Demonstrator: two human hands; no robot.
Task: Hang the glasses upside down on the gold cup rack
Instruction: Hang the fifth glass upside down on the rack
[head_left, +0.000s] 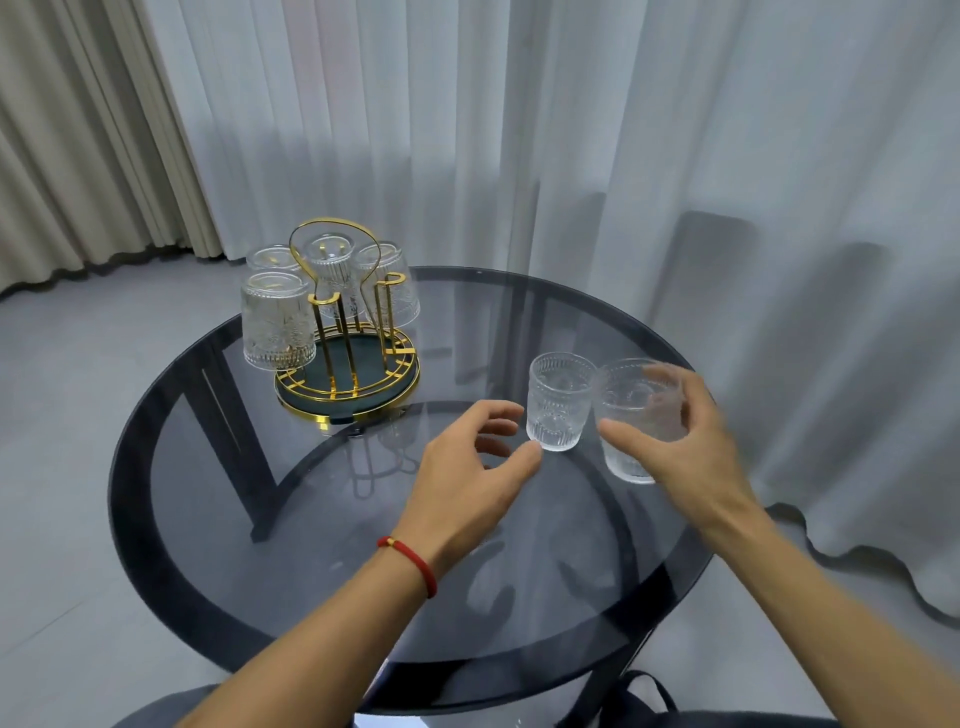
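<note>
Four ribbed clear glasses (278, 322) are hung inverted on the gold wire cup rack (347, 364). Right of it, a blurred clear tumbler (636, 415) is grasped by the right hand (685, 447); a standing embossed glass (558, 400) is approached by the spread, unclenched left hand (467, 478) above the round smoked-glass worktop (260, 545).

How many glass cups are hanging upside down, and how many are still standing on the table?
Clear ribbed glasses hanging upside down on the gold cup rack: 4
Clear ribbed glasses upright on the round smoked-glass table: 2
Total: 6
</note>
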